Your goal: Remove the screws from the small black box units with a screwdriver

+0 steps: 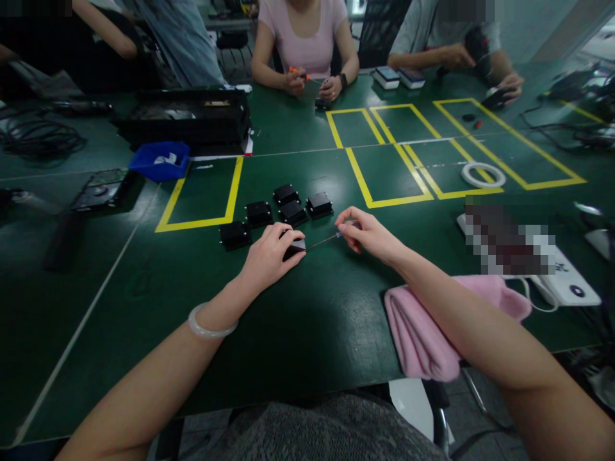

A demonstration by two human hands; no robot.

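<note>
My left hand [271, 253] is closed around a small black box [296, 246] and holds it down on the green table [336, 333]. In my right hand [362, 230] is a screwdriver [323, 242], gripped by its handle between thumb and fingers. Its thin metal shaft points left, and the tip meets the right side of the box. My fingers hide most of that box and part of the handle. Just beyond my left hand sit several similar black boxes, among them one at the left [235, 235] and one at the right [319, 204].
A folded pink cloth [423, 339] lies under my right forearm. Farther right are a white device [571, 272] and a white tape roll [483, 175]. A blue bin [161, 160] and a long black tray [187, 125] stand back left. Across the table, a person [307, 45] holds an orange-handled tool.
</note>
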